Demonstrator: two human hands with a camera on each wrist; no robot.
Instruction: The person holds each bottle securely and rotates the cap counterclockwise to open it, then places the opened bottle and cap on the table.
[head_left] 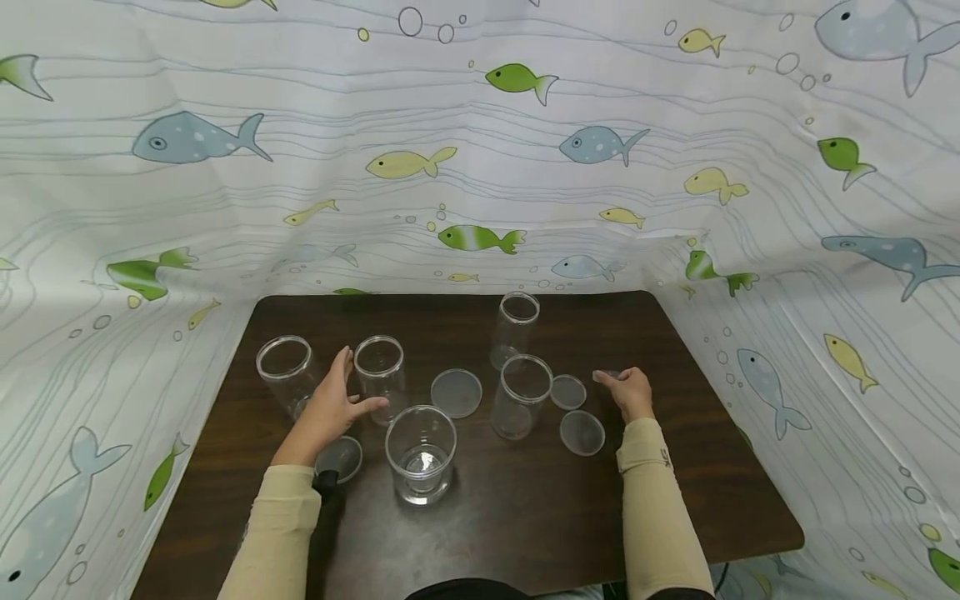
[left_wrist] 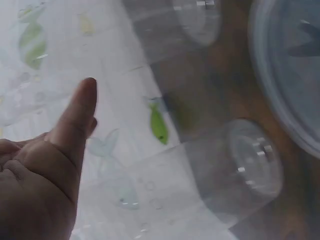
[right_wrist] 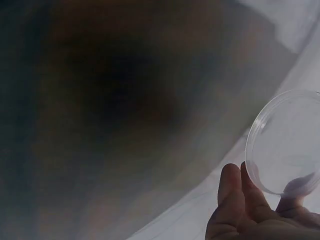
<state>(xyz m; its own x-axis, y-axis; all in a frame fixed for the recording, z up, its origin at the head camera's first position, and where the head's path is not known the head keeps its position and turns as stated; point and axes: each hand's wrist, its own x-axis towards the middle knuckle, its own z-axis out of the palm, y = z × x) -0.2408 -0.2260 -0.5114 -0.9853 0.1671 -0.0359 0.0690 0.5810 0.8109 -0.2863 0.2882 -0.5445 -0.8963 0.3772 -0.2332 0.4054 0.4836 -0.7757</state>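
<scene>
My left hand (head_left: 330, 412) is beside a tall clear jar (head_left: 381, 379), its thumb and fingers spread apart. In the left wrist view, the left hand (left_wrist: 45, 160) has nothing in its grasp. Whether it touches the jar I cannot tell. Between thumb and fingers, my right hand (head_left: 632, 393) pinches a clear round lid (right_wrist: 285, 145) by its edge, held tilted above the table's right side. Left of the left hand stands another clear jar (head_left: 285, 367). A wider, shorter clear jar (head_left: 422, 454) stands in front, at the middle.
Two more tall jars (head_left: 521, 400) (head_left: 515, 329) stand right of centre. Several round lids lie flat on the dark wooden table (head_left: 510, 517): one large lid (head_left: 456, 393), two by the right jars (head_left: 582, 432) (head_left: 567, 392), and another lid (head_left: 341, 458) under the left wrist. A fish-patterned sheet (head_left: 480, 192) hangs around the table.
</scene>
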